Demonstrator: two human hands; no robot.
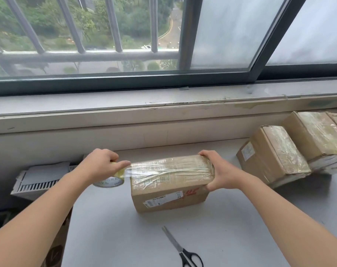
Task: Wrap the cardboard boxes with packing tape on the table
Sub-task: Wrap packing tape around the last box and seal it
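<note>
- A person's left hand (102,162) draws a clear strip of tape (132,169) off a roll of packing tape (109,182). The strip runs onto the top of a cardboard box (169,191) standing on a grey desk (115,232) below a barred window.
- The left fingers (123,163) are curled round the roll, which is held just beside the box's left end. Whether the roll touches the desk cannot be told.
- The right hand (219,171) is clamped on the box's right end. Its fingers (206,154) hook over the far top edge and its thumb presses the near side.
- The box lies between the two hands, touching the right one. Only the taut strip joins it to the left.
- The box's top and upper sides carry wrinkled layers of tape, while the labelled near face is largely bare lower down.
- Done well, this pass likely calls for steady tension on the strip. The roll should travel level with the box's top so the tape lands flat and does not add creases.
- The right hand's hold looks essential, since a pull toward the left could slide or tip the box.
- A pair of scissors (183,251) lies on the desk nearer the camera, well apart from both hands, ready for the cut.
- Two taped boxes (270,157) sit at the right of the desk, against the wall.
</note>
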